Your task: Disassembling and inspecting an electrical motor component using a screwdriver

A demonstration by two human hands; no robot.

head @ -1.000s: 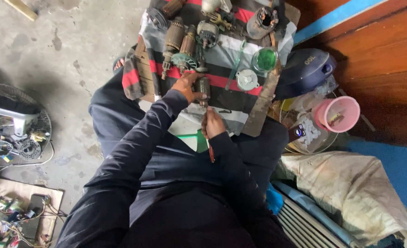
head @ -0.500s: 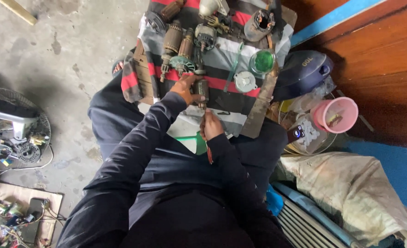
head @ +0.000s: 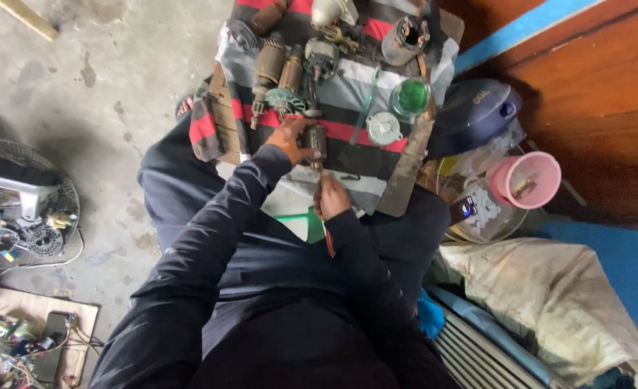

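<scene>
My left hand (head: pixel 289 140) wraps around a small motor armature (head: pixel 315 141), holding it upright on the striped cloth (head: pixel 348 94) that covers the board (head: pixel 405 166) across my lap. My right hand (head: pixel 331 196) sits just below it, fingers pinched on a thin tool with a reddish handle (head: pixel 328 241) whose tip points up at the armature's lower end; the tip itself is too small to make out.

More armatures (head: pixel 279 72) lie in a row just beyond my left hand, with a grey motor housing (head: pixel 322 57) beside them, a green-tinted glass jar (head: pixel 410 96) and a round grey cap (head: pixel 384 127) to the right, and a dark cylindrical casing (head: pixel 404 39) near the far edge.

As I judge it, the tool could slip off the rounded metal and scrape the windings or jab my left fingers, since both hands work almost touching. The board rests only on my knees, so a shift of a leg could tilt it and roll the loose parts toward the concrete floor (head: pixel 81 86).

Room is tight on the right: a dark blue helmet-like shell (head: pixel 474 115), a pink plastic bowl (head: pixel 526 180) and a clear bag of small white pieces (head: pixel 477 212) crowd the board's edge against the wooden wall (head: pixel 592 86). To the left the floor opens out as far as a fan guard (head: pixel 24 209).
</scene>
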